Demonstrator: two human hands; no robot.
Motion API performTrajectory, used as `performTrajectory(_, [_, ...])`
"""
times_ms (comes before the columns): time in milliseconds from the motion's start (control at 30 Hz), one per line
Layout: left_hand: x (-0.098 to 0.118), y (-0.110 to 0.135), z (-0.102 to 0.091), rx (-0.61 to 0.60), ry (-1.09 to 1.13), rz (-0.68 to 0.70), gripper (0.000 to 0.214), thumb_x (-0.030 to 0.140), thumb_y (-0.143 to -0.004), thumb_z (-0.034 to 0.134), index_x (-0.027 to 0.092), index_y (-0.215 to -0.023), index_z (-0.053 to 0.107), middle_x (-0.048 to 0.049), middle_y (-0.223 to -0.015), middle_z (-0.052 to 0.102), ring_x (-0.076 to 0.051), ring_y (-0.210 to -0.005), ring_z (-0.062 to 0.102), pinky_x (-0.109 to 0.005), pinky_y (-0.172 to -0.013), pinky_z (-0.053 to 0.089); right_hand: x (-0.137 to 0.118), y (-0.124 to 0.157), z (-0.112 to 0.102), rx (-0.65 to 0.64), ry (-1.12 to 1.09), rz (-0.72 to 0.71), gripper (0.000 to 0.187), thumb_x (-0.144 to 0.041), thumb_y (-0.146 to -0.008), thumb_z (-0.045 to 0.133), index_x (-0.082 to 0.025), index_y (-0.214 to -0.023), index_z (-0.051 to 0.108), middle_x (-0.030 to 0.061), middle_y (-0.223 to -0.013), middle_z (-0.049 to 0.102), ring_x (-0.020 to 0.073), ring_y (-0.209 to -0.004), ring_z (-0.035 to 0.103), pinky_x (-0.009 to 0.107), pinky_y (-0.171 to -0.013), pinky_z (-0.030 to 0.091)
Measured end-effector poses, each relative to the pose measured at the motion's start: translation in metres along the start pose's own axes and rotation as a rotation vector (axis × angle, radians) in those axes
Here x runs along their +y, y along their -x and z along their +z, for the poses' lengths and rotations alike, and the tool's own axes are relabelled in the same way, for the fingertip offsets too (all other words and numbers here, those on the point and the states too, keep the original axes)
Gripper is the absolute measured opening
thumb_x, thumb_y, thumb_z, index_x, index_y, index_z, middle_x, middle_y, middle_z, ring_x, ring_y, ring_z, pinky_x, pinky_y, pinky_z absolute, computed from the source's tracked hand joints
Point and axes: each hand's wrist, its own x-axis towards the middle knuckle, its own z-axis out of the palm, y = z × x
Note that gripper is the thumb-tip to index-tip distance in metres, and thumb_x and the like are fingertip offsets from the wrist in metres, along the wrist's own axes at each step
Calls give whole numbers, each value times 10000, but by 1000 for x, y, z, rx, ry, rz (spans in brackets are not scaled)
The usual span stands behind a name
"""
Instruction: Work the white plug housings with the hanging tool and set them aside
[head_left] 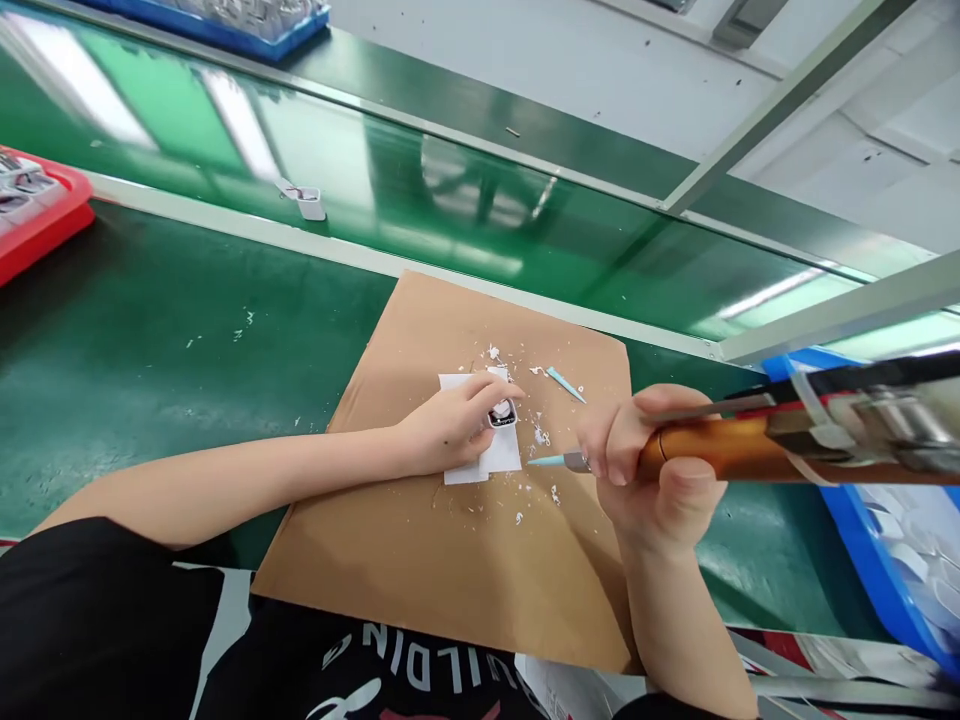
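My left hand rests on a white paper sheet on a brown cardboard mat, fingers closed on a small white part with a dark rim. My right hand is wrapped round an orange-barrelled glue dispenser with a pale blue nozzle tip. The tip points left, just to the right of the small part and apart from it. White glue flecks lie scattered around the paper.
A loose blue nozzle tip lies on the cardboard behind the work. A glossy green conveyor belt carries one small white part. A red tray stands at left, a blue bin at right, another blue tray far back.
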Motion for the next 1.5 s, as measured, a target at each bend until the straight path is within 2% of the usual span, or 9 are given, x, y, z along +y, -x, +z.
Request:
performTrajectory(133, [3, 1, 7, 2, 68, 72, 530, 33, -758, 461, 232, -1246, 396, -81, -1187, 480, -196, -1057, 541, -327, -832, 520, -2, -4, 4, -63, -59, 1, 135, -358, -813, 595, -237, -871, 605, -71, -452, 374, 77, -393, 384, 213, -413, 329])
performTrajectory(433, [15, 8, 13, 11, 193, 218, 502, 68, -790, 473, 222, -1255, 366, -96, -1164, 461, -190, -1027, 531, -317, -836, 518, -1, -7, 9, -56, -33, -37, 174, -401, -816, 594, -232, -857, 603, -73, -428, 361, 69, -350, 344, 209, -352, 311])
performTrajectory(667, [15, 6, 11, 149, 237, 327, 418, 97, -822, 502, 211, -1213, 406, -85, -1077, 490, -168, -977, 544, -266, -770, 527, -2, -6, 9, -40, -18, -25, 185, -410, -807, 607, -226, -806, 585, -75, -428, 345, 58, -346, 354, 195, -352, 332])
performTrajectory(800, [16, 6, 11, 165, 257, 328, 393, 126, -840, 515, 214, -1210, 415, -85, -1058, 496, -174, -975, 549, -287, -808, 528, -2, -6, 10, -11, 3, -16, 204, -424, -803, 609, -230, -766, 557, -74, -429, 348, 64, -338, 344, 208, -341, 322])
performTrajectory(1133, [15, 8, 13, 174, 248, 332, 437, 141, -842, 503, 221, -1257, 389, -85, -1052, 483, -170, -949, 549, -268, -763, 529, -2, -6, 12, 11, 3, -12, 236, -415, -798, 619, -233, -749, 477, -86, -429, 339, 62, -323, 318, 208, -331, 311])
performTrajectory(1500, [15, 9, 14, 173, 232, 326, 399, 135, -840, 503, 225, -1214, 399, -75, -1050, 476, -158, -939, 540, -264, -773, 518, 0, -4, 10, 2, -25, -25, 209, -409, -803, 620, -228, -778, 520, -81, -448, 350, 58, -345, 333, 211, -356, 334])
